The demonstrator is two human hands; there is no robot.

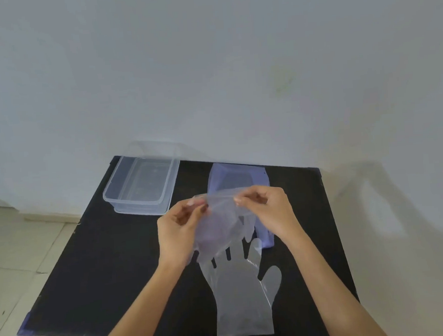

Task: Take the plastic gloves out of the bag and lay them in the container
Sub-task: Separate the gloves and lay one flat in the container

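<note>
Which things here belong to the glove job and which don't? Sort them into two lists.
Part of the job:
- held glove, pinched by left hand and right hand
- flat glove on the mat
- bag
- clear container

Just there:
- black mat
- tiled floor
- wall

I see a matte black table (pixel 97 276) with bluish-purple tape at its near left corner (pixel 24 329). The container (pixel 140 185) at the far left edge is clear and colourless. The bag (pixel 238 178) is pale lilac. Both gloves, the flat one (pixel 241 292) and the held one (pixel 220 227), are translucent milky white. The wall is plain pale grey, the floor tiles beige.
</note>
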